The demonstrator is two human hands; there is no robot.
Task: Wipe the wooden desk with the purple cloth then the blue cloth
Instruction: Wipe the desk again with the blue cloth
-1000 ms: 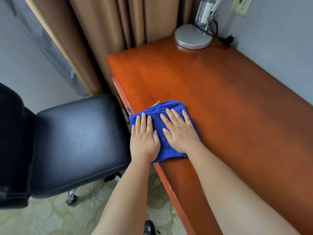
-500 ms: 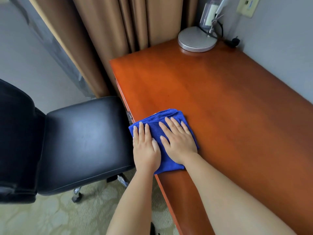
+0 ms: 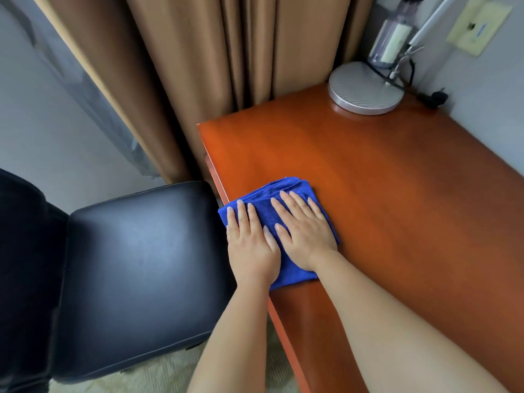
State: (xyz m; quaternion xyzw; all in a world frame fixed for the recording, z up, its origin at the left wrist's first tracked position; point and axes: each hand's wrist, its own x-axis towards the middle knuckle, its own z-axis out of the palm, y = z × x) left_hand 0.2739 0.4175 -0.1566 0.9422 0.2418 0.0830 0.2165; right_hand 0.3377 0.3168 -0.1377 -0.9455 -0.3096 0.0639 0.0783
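A folded blue cloth [image 3: 286, 191] lies on the reddish wooden desk [image 3: 397, 194], right at its left edge. My left hand [image 3: 251, 239] presses flat on the cloth's left part, fingers straight. Beside it my right hand [image 3: 304, 231] lies flat on the cloth's right part, fingers spread and pointing away from me. The two hands touch at the thumbs. No purple cloth is in view.
A black leather chair [image 3: 136, 268] stands tight against the desk's left edge. A lamp with a round silver base [image 3: 365, 89] sits at the desk's far corner, with a cable and a wall socket [image 3: 479, 25] behind. Brown curtains [image 3: 212, 66] hang beyond the desk.
Both hands have stayed flat on the blue cloth and slid it slightly along the desk edge. The camera has tilted, showing more of the desk's far end.
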